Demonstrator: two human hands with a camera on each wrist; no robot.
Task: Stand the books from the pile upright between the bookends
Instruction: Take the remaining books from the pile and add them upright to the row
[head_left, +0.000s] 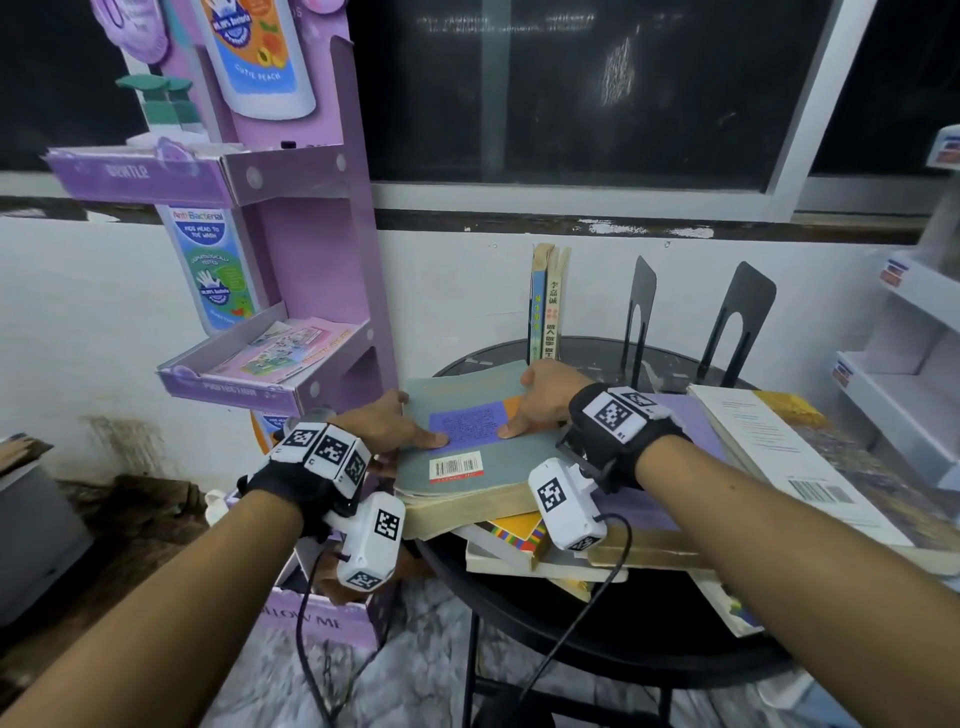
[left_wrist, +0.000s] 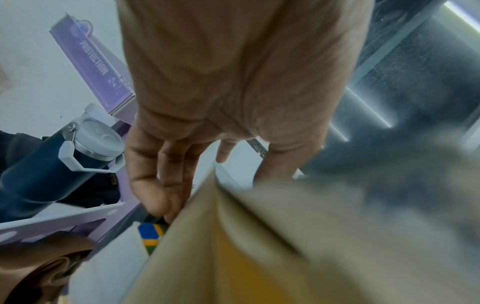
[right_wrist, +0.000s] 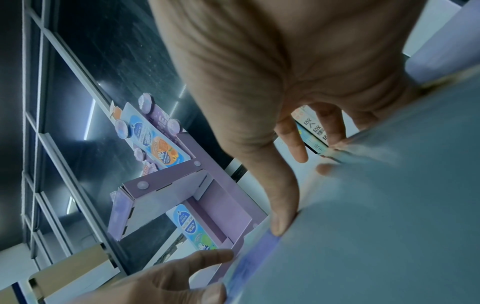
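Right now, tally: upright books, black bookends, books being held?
upright books: 2
black bookends: 2
grey book, gripped by left hand and right hand: 1
Total: 5

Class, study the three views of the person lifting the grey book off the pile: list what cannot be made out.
- Head view: the grey book's front cover, which faces down.
- Head view: the left hand's fingers, hidden under that book.
- Head view: the lower books in the pile, covered by the books and wrist cameras above.
- Left wrist view: the book's page edges, blurred.
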